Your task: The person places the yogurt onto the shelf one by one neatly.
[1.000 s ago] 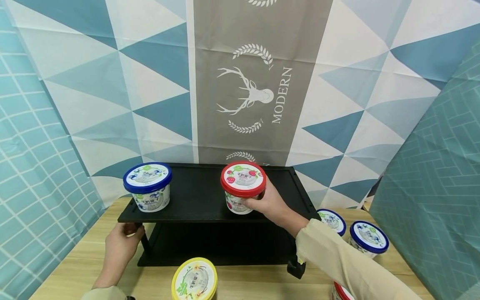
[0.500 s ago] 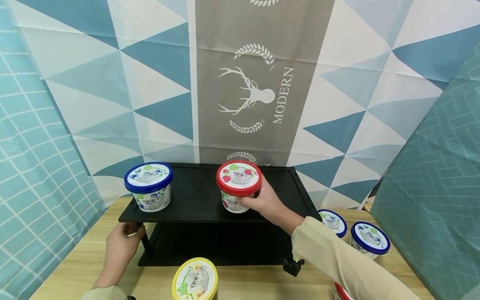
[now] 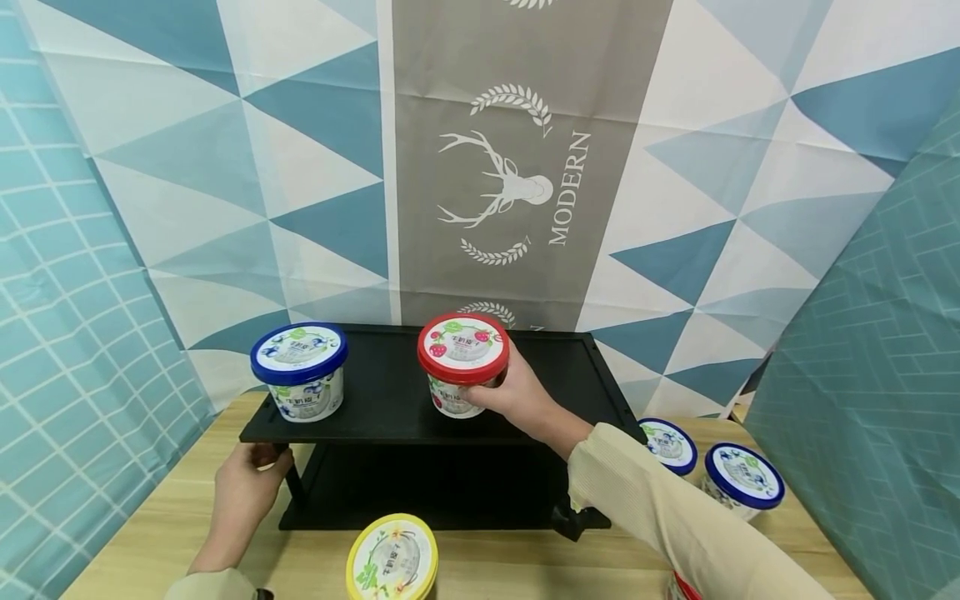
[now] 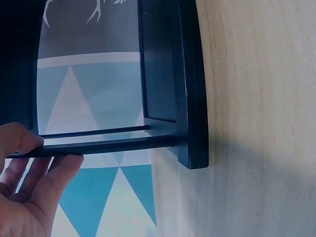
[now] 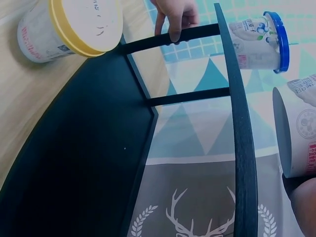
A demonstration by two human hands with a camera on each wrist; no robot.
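R hand grasping round white red-lidded tub above blk 2-tier rack; L hand pinching rack's slim near-L post.

A creased backdrop hangs behind the worktop, patterned with white, pale blue and deeper blue triangles. Down its middle runs a grey-brown panel, edged on the left by a white stripe and printed with a sideways white deer head, leafy sprigs and the word "MODERN". The left wall covering is turquoise with a white tile-like grid; the right wall covering is teal with a brick-like line pattern. The worktop shows pale wood grain and soft-edged shadows.
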